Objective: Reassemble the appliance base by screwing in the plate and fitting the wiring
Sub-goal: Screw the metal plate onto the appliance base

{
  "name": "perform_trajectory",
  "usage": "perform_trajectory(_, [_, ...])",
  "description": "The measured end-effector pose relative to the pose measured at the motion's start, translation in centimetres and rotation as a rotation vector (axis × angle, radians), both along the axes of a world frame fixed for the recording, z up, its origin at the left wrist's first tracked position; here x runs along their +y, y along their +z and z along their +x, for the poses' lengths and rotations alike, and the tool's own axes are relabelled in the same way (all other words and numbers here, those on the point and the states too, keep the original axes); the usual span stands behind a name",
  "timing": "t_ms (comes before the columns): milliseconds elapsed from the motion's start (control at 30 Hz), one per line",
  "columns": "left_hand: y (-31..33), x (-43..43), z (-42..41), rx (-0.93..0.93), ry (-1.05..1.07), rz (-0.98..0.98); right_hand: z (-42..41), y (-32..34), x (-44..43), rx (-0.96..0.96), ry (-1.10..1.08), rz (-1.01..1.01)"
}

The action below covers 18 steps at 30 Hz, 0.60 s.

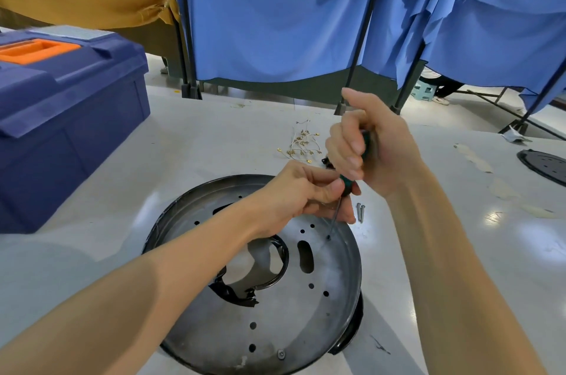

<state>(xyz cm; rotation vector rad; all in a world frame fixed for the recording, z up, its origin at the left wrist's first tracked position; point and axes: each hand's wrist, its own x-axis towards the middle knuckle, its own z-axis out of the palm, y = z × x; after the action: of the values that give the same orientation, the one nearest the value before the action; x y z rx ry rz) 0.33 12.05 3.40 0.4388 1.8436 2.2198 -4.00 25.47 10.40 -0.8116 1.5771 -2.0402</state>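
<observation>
The plate [291, 313] lies on the worktop [183, 145] with one screw [281, 354] seated near its front rim, while the right hand [373, 154] and left hand [300, 194] both clamp the screwdriver [346, 183], its tip at another hole, and two loose screws [360, 212] and the wiring [301, 145] lie unused nearby.

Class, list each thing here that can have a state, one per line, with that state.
Plate, flat, one screw fitted.
Screwdriver, tilted, tip at a plate hole.
Right hand, grips screwdriver handle.
Left hand, pinches screwdriver lower down.
Loose screws, lying on table.
Wiring, loose on table, unfitted.
Toolbox, lid shut.
</observation>
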Motion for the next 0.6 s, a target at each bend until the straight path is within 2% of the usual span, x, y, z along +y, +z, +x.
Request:
perform_trajectory(67, [-0.1, -0.1, 0.1, -0.004, -0.021, 0.007, 0.0, -0.2, -0.2, -0.006, 0.052, -0.039])
perform_trajectory(100, [-0.1, -0.2, 0.1, -0.009, -0.02, 0.016, 0.1, -0.4, -0.7, 0.008, -0.014, -0.061])
perform_trajectory(167, [-0.3, -0.3, 0.1, -0.011, -0.008, 0.043, 0.6, -1.2, -2.0, 0.121, -0.335, -0.085])
perform_trajectory(267, [-0.6, -0.3, 0.1, 0.015, 0.027, 0.028, 1.9, -2.6, -3.7, 0.4, -0.961, -0.053])
perform_trajectory(333, [-0.6, 0.0, 0.2, 0.031, 0.038, -0.006, 2.7, -3.3, -4.3, 0.453, -1.065, -0.079])
perform_trajectory(400, [-0.5, 0.0, 0.3, 0.021, 0.035, 0.0, 2.6, -3.0, -3.6, 0.325, -0.92, -0.119])
perform_trajectory(500, [-0.4, -0.2, 0.2, -0.014, 0.021, 0.037, 0.9, -0.9, -1.5, 0.079, -0.404, -0.022])
perform_trajectory(600, [-0.5, -0.2, 0.1, -0.028, -0.018, 0.019, -0.4, 0.2, -0.3, 0.002, -0.036, 0.073])
